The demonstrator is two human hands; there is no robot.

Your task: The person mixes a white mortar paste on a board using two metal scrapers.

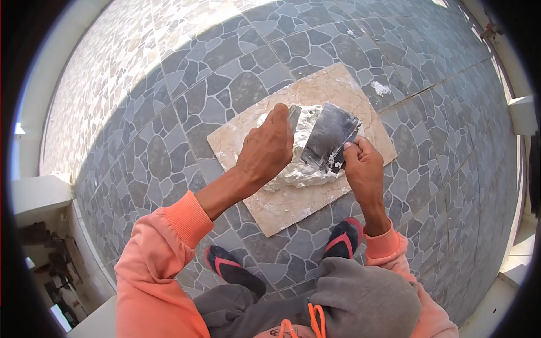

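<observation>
A heap of white paste [296,176] is spread over a beige marble-patterned tile [270,217]. My left hand [266,145] is closed in a fist over the left side of the paste, gripping a scraper [293,118] whose grey blade shows past the knuckles. On the other side, my right hand [365,163] pinches the edge of a broad dark flat scraper blade [330,135]. That blade is tilted over the paste, with white smears on its face and lumps along its lower corner. The scraper's grip in my left hand is hidden by the fingers.
The tile lies on a floor of grey stone-patterned tiles [242,90]. A white splash [380,88] marks the floor at the upper right. My feet in dark socks and red-strapped sandals [344,239] stand close to the near edge. Assorted objects [53,265] sit at the lower left.
</observation>
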